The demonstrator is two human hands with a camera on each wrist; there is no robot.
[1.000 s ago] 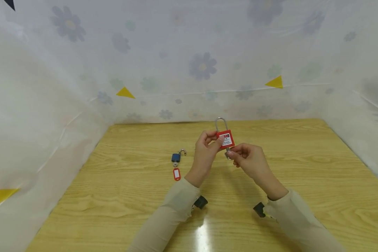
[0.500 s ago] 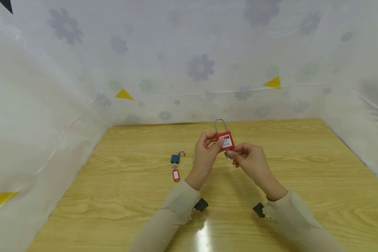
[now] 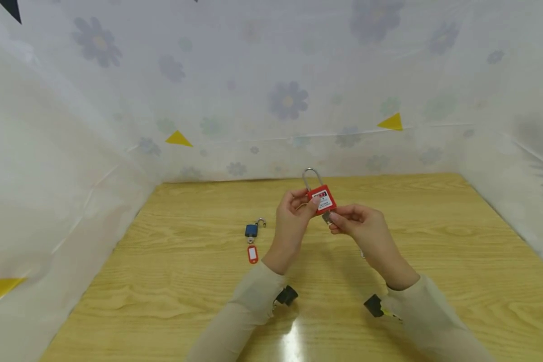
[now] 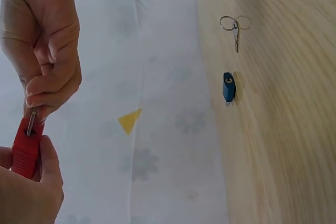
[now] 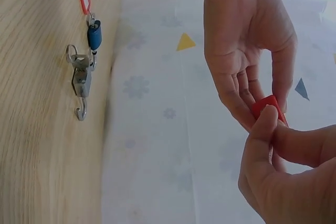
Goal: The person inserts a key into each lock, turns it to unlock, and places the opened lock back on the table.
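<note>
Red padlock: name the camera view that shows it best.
The head view. There the red padlock shows whole: label, steel shackle above, left hand gripping the body, right hand pinching the key beneath. The left wrist view shows only one red edge with the key; the right wrist view shows a red corner between fingers.

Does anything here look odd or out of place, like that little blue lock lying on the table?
Nothing looks damaged or spilled. The blue padlock lies on the table with its shackle swung open and a red tag beside it. The left hand holds a red padlock while the right hand pinches a key at its base.
</note>
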